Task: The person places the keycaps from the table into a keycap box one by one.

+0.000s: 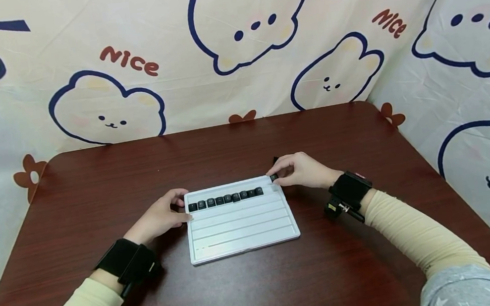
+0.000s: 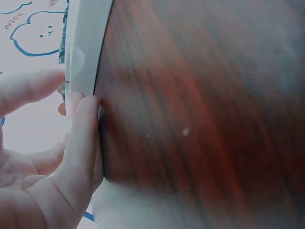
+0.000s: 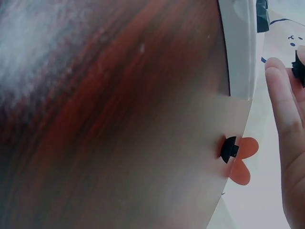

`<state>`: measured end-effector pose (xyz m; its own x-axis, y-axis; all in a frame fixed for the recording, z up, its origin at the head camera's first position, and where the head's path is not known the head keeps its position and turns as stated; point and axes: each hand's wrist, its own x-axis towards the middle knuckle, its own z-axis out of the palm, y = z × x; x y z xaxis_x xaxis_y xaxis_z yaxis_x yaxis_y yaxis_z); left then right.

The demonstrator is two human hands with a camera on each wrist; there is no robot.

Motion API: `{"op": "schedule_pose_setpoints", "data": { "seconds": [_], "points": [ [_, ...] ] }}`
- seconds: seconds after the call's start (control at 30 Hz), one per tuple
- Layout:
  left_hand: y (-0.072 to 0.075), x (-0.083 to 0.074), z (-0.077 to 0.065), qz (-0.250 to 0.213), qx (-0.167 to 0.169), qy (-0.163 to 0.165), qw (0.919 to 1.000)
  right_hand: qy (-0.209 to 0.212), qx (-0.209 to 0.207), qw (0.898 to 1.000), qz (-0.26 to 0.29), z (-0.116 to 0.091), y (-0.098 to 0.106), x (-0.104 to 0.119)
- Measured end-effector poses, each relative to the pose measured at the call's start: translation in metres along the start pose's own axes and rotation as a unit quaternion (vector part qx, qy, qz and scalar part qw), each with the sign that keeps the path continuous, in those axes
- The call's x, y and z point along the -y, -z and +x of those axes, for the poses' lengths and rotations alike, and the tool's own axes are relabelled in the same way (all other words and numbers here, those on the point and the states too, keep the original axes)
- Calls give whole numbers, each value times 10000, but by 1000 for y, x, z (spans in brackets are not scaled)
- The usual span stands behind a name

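A white ridged tray (image 1: 244,228) lies on the brown table, with a row of several small black keycaps (image 1: 228,198) along its second slot from the back. My left hand (image 1: 162,214) holds the tray's left edge, thumb at the front and fingers behind; the left wrist view shows the fingertips (image 2: 88,102) against the tray's side. Over the tray's back right corner, my right hand (image 1: 302,169) pinches one black keycap (image 1: 273,177) between thumb and fingers. That keycap (image 3: 299,69) shows at the right edge of the right wrist view, raised above the table.
Another black piece (image 1: 275,159) rests on the table (image 1: 209,152) just behind the right hand, partly hidden by it. A white curtain (image 1: 185,94) printed with cartoon shapes hangs behind the table and along its sides.
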<state>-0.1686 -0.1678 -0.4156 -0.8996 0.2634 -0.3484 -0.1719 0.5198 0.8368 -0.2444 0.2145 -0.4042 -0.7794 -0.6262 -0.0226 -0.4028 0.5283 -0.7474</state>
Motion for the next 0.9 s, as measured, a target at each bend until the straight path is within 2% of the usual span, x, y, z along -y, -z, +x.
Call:
{"op": "schedule_pose_setpoints", "data": {
  "seconds": [0.43, 0.67, 0.9],
  "points": [
    [0, 2, 0, 10, -2, 3, 10000, -152, 39, 9994, -317, 1, -12, 5],
    [0, 2, 0, -14, 9, 12, 10000, 102, -78, 9974, -703, 3, -19, 5],
    [0, 1, 0, -2, 4, -2, 10000, 161, -108, 9943, -1046, 6, -24, 5]
  ]
}}
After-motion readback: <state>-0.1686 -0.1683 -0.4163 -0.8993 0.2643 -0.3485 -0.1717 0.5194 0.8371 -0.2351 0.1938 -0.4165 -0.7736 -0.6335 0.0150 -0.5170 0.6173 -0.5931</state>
